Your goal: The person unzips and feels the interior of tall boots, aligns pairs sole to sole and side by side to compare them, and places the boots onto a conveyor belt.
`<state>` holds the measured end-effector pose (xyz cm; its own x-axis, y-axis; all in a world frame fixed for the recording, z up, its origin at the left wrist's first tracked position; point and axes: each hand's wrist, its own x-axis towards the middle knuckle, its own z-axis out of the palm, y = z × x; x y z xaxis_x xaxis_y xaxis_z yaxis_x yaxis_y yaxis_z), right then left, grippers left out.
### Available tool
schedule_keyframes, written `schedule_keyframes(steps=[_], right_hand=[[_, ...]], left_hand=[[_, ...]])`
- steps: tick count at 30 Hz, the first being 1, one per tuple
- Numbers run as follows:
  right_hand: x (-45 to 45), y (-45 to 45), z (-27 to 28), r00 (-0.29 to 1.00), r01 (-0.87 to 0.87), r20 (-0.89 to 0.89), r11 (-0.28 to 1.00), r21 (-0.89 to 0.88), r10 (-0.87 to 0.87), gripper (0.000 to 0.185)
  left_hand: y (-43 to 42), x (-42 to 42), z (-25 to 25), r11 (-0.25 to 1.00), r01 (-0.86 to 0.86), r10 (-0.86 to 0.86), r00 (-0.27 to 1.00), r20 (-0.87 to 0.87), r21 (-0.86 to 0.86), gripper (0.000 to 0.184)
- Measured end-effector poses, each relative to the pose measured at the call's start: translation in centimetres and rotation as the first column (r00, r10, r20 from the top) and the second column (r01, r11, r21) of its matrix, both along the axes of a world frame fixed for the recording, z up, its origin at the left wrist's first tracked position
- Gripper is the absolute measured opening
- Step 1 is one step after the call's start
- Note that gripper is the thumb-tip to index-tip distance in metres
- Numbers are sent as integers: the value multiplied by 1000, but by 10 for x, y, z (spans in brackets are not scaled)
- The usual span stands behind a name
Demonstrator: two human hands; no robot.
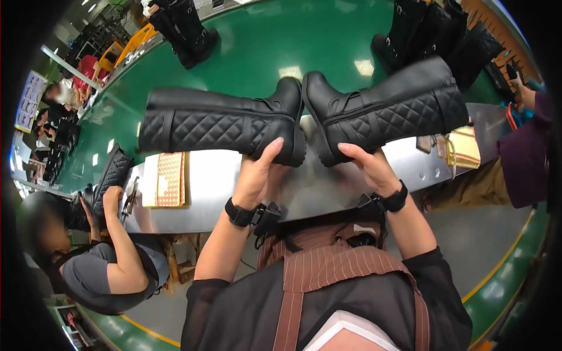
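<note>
Two tall black boots with quilted shafts lie on their sides in the air, soles facing each other. My left hand point(257, 175) grips the left boot point(216, 123) near the heel, thumb on its side and fingers hidden underneath. The right boot point(386, 114) is held the same way by my right hand point(372, 167), its thumb near the heel. The toes of the boots meet or nearly meet in the middle, and the shafts point outward. A zipper line runs along each shaft. Both boots are above the metal edge of the table.
A green work surface point(257, 44) with a metal front ledge point(205, 216) spans the view. More black boots point(186, 35) stand at the back left and back right point(410, 35). Patterned pads point(171, 180) rest on the ledge. A co-worker point(111, 269) handles a boot at left; another person point(524, 158) is at right.
</note>
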<state>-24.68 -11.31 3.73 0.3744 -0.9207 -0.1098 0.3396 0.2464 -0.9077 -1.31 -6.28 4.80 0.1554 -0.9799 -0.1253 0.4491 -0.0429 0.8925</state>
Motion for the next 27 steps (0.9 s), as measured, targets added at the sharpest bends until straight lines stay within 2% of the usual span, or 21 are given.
schedule_keyframes(steps=[1, 2, 4, 9, 12, 16, 23, 25, 27], right_hand=[[3, -5, 1, 998, -16, 68, 1000, -4, 16, 41], [6, -12, 2, 998, -17, 66, 999, -27, 18, 41], [11, -26, 4, 967, -64, 248, 998, 18, 58, 39], [39, -52, 14, 942, -29, 329, 994, -107, 63, 44], [46, -66, 7, 926, -61, 364, 992, -112, 98, 46], [52, -76, -9, 919, -74, 381, 993, -89, 102, 49], [55, -79, -26, 924, -132, 354, 990, -60, 144, 57], [53, -79, -26, 920, -148, 359, 988, -50, 156, 57], [52, -79, -25, 891, -176, 422, 984, -22, 169, 49]], left_hand=[[-8, 2, -1, 999, 23, -27, 995, -99, -44, 37], [-13, 3, 4, 998, 22, -28, 995, -100, -67, 37], [-22, 3, 16, 996, 31, -47, 979, -197, -86, 35], [-49, 4, 21, 983, 69, -117, 951, -285, -173, 37], [-65, 9, 1, 973, 105, -177, 910, -374, -204, 37], [-71, 10, -19, 981, 53, -135, 880, -455, -188, 36], [-72, 16, -36, 976, 110, -186, 873, -451, -189, 45], [-70, 14, -31, 976, 117, -192, 862, -469, -184, 42], [-69, 14, -30, 974, 132, -206, 850, -484, -184, 39]])
